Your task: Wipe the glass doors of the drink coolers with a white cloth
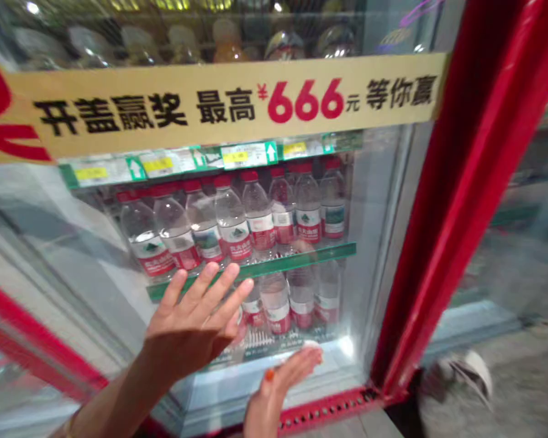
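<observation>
My left hand (194, 316) is raised before a glass-doored drinks cooler (383, 201), its fingers spread and nothing in it. Lower and to the right, my right hand (283, 383) has its fingers stretched out, with an orange nail showing on the thumb. Whether either hand touches the glass I cannot tell. Behind the door, red-capped water bottles (232, 228) stand in a row on a green-edged shelf (296, 261). More water bottles (278, 304) stand on the level below, partly hidden by my left hand.
Across the door runs a yellow banner (232, 125) with large printing. Price tags (249, 156) line the shelf edge beneath it; other bottles (228, 39) stand above. A red frame post (456, 231) rises at right. A blurred white shoe (475, 374) is on the floor.
</observation>
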`<move>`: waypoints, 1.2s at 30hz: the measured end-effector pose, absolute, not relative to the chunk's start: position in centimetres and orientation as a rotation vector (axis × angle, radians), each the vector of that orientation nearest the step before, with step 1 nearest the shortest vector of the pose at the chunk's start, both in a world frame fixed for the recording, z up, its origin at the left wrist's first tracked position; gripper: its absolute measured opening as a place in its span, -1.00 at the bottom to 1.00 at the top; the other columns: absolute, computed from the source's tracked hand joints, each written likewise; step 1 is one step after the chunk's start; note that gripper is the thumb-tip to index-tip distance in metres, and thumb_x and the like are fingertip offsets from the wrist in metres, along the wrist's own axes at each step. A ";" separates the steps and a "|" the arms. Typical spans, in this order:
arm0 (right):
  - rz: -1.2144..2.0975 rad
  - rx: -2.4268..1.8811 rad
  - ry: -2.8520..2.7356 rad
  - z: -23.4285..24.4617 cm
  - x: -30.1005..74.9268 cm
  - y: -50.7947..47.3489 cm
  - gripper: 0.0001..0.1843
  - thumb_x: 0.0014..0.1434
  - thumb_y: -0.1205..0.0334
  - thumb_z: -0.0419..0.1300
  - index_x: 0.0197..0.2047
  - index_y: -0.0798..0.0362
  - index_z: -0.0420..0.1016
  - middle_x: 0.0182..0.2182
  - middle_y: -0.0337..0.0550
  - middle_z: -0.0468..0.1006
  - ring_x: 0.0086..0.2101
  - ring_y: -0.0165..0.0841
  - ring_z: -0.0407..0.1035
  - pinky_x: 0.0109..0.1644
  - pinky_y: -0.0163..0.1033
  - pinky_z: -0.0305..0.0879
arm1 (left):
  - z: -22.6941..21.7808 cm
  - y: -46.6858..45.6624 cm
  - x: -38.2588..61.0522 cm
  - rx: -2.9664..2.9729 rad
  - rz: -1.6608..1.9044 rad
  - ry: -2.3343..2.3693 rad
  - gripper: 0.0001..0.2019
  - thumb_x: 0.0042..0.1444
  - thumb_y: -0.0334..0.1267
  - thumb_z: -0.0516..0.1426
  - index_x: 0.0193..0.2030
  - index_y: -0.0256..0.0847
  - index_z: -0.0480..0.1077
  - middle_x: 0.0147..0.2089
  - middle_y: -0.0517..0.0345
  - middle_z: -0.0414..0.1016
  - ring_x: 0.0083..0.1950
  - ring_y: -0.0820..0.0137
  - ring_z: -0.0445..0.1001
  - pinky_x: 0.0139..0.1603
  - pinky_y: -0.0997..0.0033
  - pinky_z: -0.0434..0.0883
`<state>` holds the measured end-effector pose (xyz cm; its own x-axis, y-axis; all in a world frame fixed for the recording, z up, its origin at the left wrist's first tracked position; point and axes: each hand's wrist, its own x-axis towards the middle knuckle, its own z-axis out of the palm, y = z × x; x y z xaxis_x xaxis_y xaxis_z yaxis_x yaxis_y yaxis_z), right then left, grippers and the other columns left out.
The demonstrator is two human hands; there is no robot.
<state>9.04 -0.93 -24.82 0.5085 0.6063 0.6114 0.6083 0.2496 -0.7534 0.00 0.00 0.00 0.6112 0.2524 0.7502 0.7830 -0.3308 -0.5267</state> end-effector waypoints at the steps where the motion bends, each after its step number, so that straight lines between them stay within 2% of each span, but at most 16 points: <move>1: -0.110 -1.376 -1.232 -25.3 10.0 -0.5 -0.08 0.56 -0.16 -0.23 0.69 0.19 -0.52 0.63 0.43 -0.45 0.59 0.36 -0.56 0.33 0.94 -0.15 | -0.2 -0.3 -0.1 -1.920 -0.710 -0.806 -0.56 0.49 -0.15 0.10 0.45 -0.03 0.44 0.51 0.07 0.44 0.74 0.33 -0.09 0.77 -0.02 -0.17; 4: -0.303 -1.318 -1.303 -26.1 13.9 1.1 -0.16 0.57 -0.10 -0.20 0.71 -0.04 -0.49 0.66 0.16 -0.45 0.61 0.27 -0.54 0.40 0.90 -0.20 | -1.2 -1.6 -1.3 -1.948 -0.756 -0.819 -0.44 0.46 -0.23 0.15 0.56 0.01 0.30 0.57 0.16 0.34 0.72 0.29 0.04 0.77 -0.05 -0.11; 8: -0.247 -1.385 -1.022 -23.8 18.8 3.5 -0.20 0.55 0.10 -0.32 0.69 0.10 -0.59 0.64 0.23 -0.53 0.61 0.26 -0.58 0.40 0.92 -0.35 | -3.9 -4.4 -6.2 -1.745 -0.797 -1.008 -0.18 0.34 -0.39 0.23 0.67 0.03 0.08 0.71 0.26 -0.02 0.75 0.25 -0.09 0.78 0.03 -0.21; 11: -0.289 -1.336 -1.137 -22.2 16.6 3.1 -0.16 0.54 0.06 -0.19 0.71 0.10 -0.48 0.65 0.16 -0.42 0.61 0.23 -0.52 0.48 0.84 -0.39 | -5.9 -5.5 -10.3 -1.715 -0.749 -1.078 -0.08 0.30 -0.47 0.20 0.71 -0.03 -0.07 0.75 0.16 -0.18 0.76 0.19 -0.18 0.78 0.04 -0.17; 13: -0.474 -1.161 -1.478 -22.7 13.4 1.5 -0.12 0.49 0.02 -0.03 0.72 0.04 -0.27 0.65 -0.01 -0.22 0.62 0.14 -0.45 0.60 0.66 -0.46 | -6.8 -5.4 -11.8 -1.705 -0.737 -1.111 -0.07 0.31 -0.45 0.19 0.72 -0.04 -0.12 0.76 0.15 -0.23 0.77 0.20 -0.22 0.78 0.06 -0.20; 16: -0.739 -0.825 -1.864 -24.7 11.4 -0.9 -0.24 0.45 0.01 0.06 0.65 -0.19 0.12 0.58 -0.48 0.02 0.63 -0.20 -0.35 0.75 0.14 -0.46 | -7.5 -4.5 -12.3 -1.653 -0.777 -1.107 -0.11 0.33 -0.37 0.18 0.72 -0.03 -0.10 0.76 0.19 -0.25 0.77 0.25 -0.28 0.78 0.10 -0.27; 18: -0.786 -0.757 -1.924 -24.8 13.1 -1.3 -0.29 0.45 0.05 0.07 0.62 -0.33 0.18 0.54 -0.66 0.08 0.62 -0.38 -0.31 0.74 -0.11 -0.39 | -7.6 -4.1 -12.0 -1.645 -0.810 -1.094 -0.13 0.33 -0.35 0.17 0.71 -0.04 -0.08 0.75 0.20 -0.23 0.77 0.27 -0.27 0.78 0.10 -0.26; 20: -0.763 -0.848 -1.875 -23.0 15.4 -0.5 -0.21 0.44 0.11 0.08 0.67 -0.21 0.04 0.58 -0.47 0.03 0.62 -0.29 -0.32 0.74 -0.01 -0.42 | -7.6 -3.9 -11.7 -1.648 -0.833 -1.093 -0.12 0.32 -0.35 0.17 0.71 -0.04 -0.08 0.75 0.22 -0.22 0.77 0.29 -0.26 0.79 0.10 -0.26; 23: -0.632 -1.124 -1.644 -18.3 16.1 1.2 -0.08 0.47 0.09 0.02 0.70 0.24 -0.29 0.64 0.13 -0.26 0.62 0.10 -0.49 0.65 0.50 -0.53 | -7.5 -4.1 -11.7 -1.653 -0.851 -1.104 -0.07 0.28 -0.35 0.22 0.71 -0.01 -0.10 0.74 0.28 -0.22 0.77 0.32 -0.26 0.79 0.11 -0.26; 25: -0.652 -1.095 -1.682 -16.4 14.1 1.4 -0.07 0.48 0.02 0.03 0.68 0.33 -0.22 0.64 0.22 -0.31 0.61 0.21 -0.52 0.61 0.58 -0.56 | -7.6 -4.3 -11.9 -1.661 -0.855 -1.103 -0.06 0.27 -0.35 0.23 0.71 -0.01 -0.09 0.74 0.30 -0.20 0.77 0.32 -0.24 0.79 0.11 -0.24; 26: -0.712 -0.981 -1.796 -16.3 12.8 1.1 -0.11 0.47 -0.06 0.05 0.68 0.23 -0.04 0.65 0.07 -0.23 0.62 0.14 -0.48 0.66 0.46 -0.55 | -7.7 -4.4 -12.0 -1.665 -0.857 -1.102 -0.07 0.28 -0.35 0.24 0.71 -0.01 -0.07 0.74 0.29 -0.19 0.77 0.31 -0.22 0.80 0.10 -0.23; 28: -0.859 -0.671 -2.035 -17.2 10.9 0.0 -0.31 0.45 -0.24 0.06 0.51 -0.17 0.42 0.61 -0.42 0.02 0.64 -0.15 -0.37 0.75 0.05 -0.49 | -7.9 -4.5 -12.3 -1.669 -0.865 -1.101 -0.10 0.30 -0.34 0.24 0.70 -0.01 -0.03 0.73 0.28 -0.16 0.76 0.30 -0.19 0.79 0.12 -0.21; 30: -0.932 -0.500 -2.148 -18.3 11.0 -0.9 -0.48 0.45 -0.33 0.01 0.24 -0.47 0.65 0.51 -0.83 0.18 0.63 -0.40 -0.31 0.73 -0.23 -0.34 | -8.3 -4.4 -12.6 -1.680 -0.876 -1.103 -0.14 0.31 -0.31 0.24 0.69 0.03 0.02 0.73 0.29 -0.13 0.76 0.32 -0.18 0.79 0.15 -0.20; 31: -0.945 -0.490 -2.165 -18.3 11.7 -1.0 -0.51 0.46 -0.31 0.01 0.22 -0.50 0.65 0.50 -0.87 0.19 0.62 -0.45 -0.30 0.72 -0.27 -0.32 | -8.6 -4.3 -12.7 -1.693 -0.885 -1.106 -0.15 0.32 -0.28 0.25 0.68 0.05 0.04 0.72 0.31 -0.12 0.75 0.33 -0.17 0.79 0.17 -0.20; 33: -0.939 -0.584 -2.128 -16.7 13.7 -0.6 -0.45 0.49 -0.18 0.05 0.45 -0.35 0.47 0.57 -0.67 0.08 0.62 -0.38 -0.28 0.74 -0.14 -0.40 | -9.2 -4.1 -12.9 -1.714 -0.911 -1.117 -0.17 0.32 -0.25 0.26 0.67 0.11 0.07 0.71 0.36 -0.06 0.75 0.32 -0.15 0.79 0.16 -0.20; 36: -0.800 -0.927 -1.830 -11.9 14.9 1.0 -0.18 0.55 -0.06 -0.03 0.70 0.08 -0.15 0.65 -0.13 -0.23 0.64 -0.14 -0.39 0.71 0.20 -0.54 | -9.9 -3.8 -13.1 -1.711 -0.975 -1.107 -0.19 0.30 -0.29 0.24 0.65 0.12 0.12 0.68 0.35 0.02 0.74 0.30 -0.11 0.79 0.10 -0.19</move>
<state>14.87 1.00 -11.87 -0.3084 0.2630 0.9142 0.8494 0.5087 0.1402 -13.09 -3.80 -9.87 0.3027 0.2734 0.9130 0.9402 -0.2426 -0.2391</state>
